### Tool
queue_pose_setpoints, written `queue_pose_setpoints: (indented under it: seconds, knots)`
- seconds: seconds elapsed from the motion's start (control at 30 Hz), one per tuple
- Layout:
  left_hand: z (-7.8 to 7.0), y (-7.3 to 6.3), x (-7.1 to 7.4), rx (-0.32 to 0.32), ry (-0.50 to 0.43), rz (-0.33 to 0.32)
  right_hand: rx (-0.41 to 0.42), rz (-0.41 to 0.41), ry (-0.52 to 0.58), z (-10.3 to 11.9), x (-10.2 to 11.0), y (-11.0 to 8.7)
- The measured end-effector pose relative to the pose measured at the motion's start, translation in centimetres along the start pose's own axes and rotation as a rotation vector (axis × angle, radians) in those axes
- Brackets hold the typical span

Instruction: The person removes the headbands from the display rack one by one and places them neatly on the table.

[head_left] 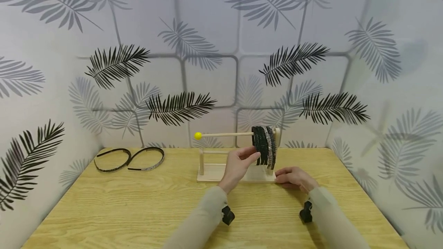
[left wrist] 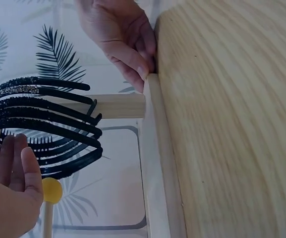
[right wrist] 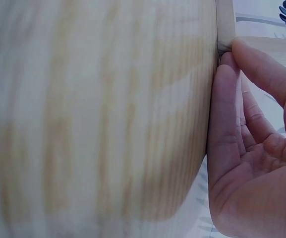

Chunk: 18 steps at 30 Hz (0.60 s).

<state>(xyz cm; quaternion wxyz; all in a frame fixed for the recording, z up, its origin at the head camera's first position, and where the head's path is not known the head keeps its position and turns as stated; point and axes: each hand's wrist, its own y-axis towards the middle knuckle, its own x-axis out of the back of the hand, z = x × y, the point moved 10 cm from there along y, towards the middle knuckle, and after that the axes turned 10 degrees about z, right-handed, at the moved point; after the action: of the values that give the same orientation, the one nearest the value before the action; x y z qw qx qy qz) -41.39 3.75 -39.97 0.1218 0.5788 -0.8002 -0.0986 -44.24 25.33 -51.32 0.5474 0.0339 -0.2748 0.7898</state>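
Note:
A wooden headband stand (head_left: 215,179) has an upper rod ending in a yellow ball (head_left: 198,136). Several dark headbands (head_left: 262,147), some glittery, hang close together at the rod's right end. Against the left side of this group is my left hand (head_left: 239,166); its fingers (left wrist: 18,161) extend fairly straight at the nearest headbands (left wrist: 48,119), with some fingertips partly hidden. My right hand (head_left: 294,178) pinches the right end of the stand's base between thumb and fingers (right wrist: 225,99), its side resting on the table.
Two more headbands, one black (head_left: 114,170) and one with a silver glittery part (head_left: 157,164), lie side by side at the table's back left. The wood-grain table (head_left: 138,203) meets leaf-patterned walls (head_left: 214,80) at the back and sides.

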Motion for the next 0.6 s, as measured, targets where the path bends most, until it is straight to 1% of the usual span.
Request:
queue_pose_setpoints:
  seconds: [0.07,0.17,0.3,0.37,0.47,0.6]
  knots:
    - [0.0,0.1,-0.3,0.012,-0.002,0.007,-0.003,-0.004,0.0,-0.1,0.0,0.0]
    - [0.0,0.3,-0.9,0.036,0.003,0.035,-0.001,-0.001,0.002,-0.1,0.0,-0.1]
    - [0.1,0.4,-1.5,0.052,-0.002,0.055,0.0,0.006,0.006,-0.1,0.0,-0.2]
    - [0.2,0.5,-1.6,0.048,-0.007,0.058,0.001,0.007,0.009,0.0,-0.1,-0.3]
    - [0.1,0.5,-1.5,0.04,0.016,0.06,0.004,0.016,0.014,0.0,-0.2,-0.3]
    - [-0.4,0.4,-1.1,-0.002,0.045,0.054,0.015,0.025,0.016,0.1,-0.3,-0.2]
